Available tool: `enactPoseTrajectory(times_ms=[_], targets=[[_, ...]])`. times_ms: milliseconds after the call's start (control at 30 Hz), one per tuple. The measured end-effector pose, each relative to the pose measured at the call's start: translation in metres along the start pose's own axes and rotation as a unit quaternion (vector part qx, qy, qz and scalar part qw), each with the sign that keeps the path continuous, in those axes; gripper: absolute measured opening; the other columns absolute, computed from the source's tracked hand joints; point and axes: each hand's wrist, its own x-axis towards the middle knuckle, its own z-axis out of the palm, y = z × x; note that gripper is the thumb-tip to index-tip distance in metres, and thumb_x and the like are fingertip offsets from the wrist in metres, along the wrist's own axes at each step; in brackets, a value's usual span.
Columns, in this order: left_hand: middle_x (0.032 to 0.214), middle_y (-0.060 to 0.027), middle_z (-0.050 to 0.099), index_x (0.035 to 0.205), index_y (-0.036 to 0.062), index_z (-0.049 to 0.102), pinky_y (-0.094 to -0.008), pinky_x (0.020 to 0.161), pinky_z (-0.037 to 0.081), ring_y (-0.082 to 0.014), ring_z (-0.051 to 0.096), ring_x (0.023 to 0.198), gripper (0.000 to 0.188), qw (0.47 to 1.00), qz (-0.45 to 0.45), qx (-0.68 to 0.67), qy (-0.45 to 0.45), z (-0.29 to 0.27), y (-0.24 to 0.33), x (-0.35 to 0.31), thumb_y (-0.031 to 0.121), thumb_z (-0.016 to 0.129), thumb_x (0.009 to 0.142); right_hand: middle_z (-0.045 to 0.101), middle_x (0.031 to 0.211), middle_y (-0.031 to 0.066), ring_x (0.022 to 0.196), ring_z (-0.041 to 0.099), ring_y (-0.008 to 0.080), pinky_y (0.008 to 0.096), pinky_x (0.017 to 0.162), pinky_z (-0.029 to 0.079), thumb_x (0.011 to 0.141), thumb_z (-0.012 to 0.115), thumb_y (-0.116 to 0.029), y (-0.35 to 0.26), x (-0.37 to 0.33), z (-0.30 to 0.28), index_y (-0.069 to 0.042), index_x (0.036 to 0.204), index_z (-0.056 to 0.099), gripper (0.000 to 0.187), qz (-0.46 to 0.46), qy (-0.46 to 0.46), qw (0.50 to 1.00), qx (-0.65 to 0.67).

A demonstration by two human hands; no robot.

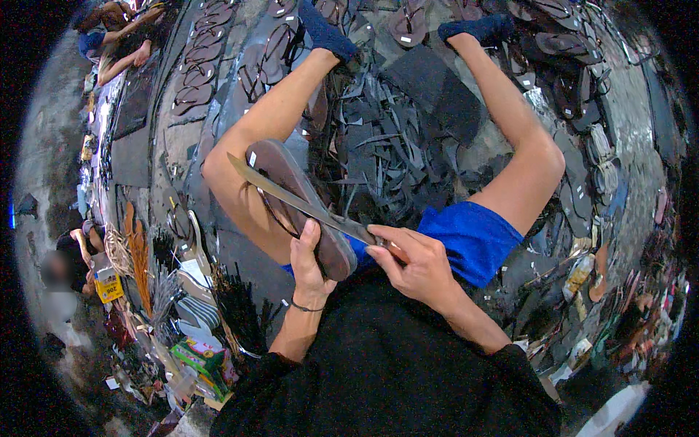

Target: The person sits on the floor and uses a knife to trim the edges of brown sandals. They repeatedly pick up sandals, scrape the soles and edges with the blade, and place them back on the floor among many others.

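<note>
My left hand [311,264] is closed around the heel end of a brown flip-flop [285,169], its thumb on the top face. The sandal tilts up and leftward over my left thigh, its dark strap on the left side. In my right hand [411,261] is the handle of a long knife [280,191], pinched between thumb and fingers. The blade slants up to the left across the sandal, its tip past the far left side. Whether the edge touches the sole, I cannot tell.
Dark rubber offcuts [378,138] heap between my legs, beside a black sheet [437,91]. Rows of finished sandals [200,76] lie at the far left, more [575,80] at the far right. Bundled strips [136,251] and a yellow box [108,280] stand at left, near another person [80,251].
</note>
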Motion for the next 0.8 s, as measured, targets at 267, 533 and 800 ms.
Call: enactPoseTrajectory(times_ms=[267,533,800], targets=[[0.082,-0.0019,0.065,0.101,0.0094,0.059,-0.0246,0.061,0.051,-0.012,0.062,0.069,0.032,0.998,0.014,-0.021,0.054,0.01,-0.001,-0.003,0.04,0.053,0.094,0.068,0.084,0.0114,0.071,0.067,0.0251,0.0331,0.061,0.053,0.082,0.07,-0.019,0.002,0.05,0.028,-0.005,0.104,0.066,0.026,-0.08,0.047,0.995,-0.033],[0.071,-0.0029,0.064,0.089,0.0109,0.06,-0.0241,0.051,0.053,-0.0124,0.062,0.059,0.032,0.997,-0.038,-0.015,0.061,0.012,0.008,-0.017,0.043,0.059,0.09,0.068,0.085,0.0126,0.073,0.066,0.0306,0.0403,0.062,0.054,0.084,0.064,-0.032,0.003,0.096,0.045,-0.011,0.106,0.065,0.03,-0.048,0.056,0.995,-0.064],[0.109,-0.0045,0.061,0.115,-0.0012,0.055,-0.029,0.086,0.048,-0.0135,0.058,0.098,0.031,0.993,0.017,0.118,0.006,0.011,-0.011,0.004,0.024,0.051,0.098,0.06,0.063,0.0051,0.059,0.054,0.0123,0.0319,0.054,0.046,0.087,0.063,-0.044,0.032,0.074,-0.005,-0.001,0.082,0.067,0.044,0.193,-0.187,0.945,0.189]])
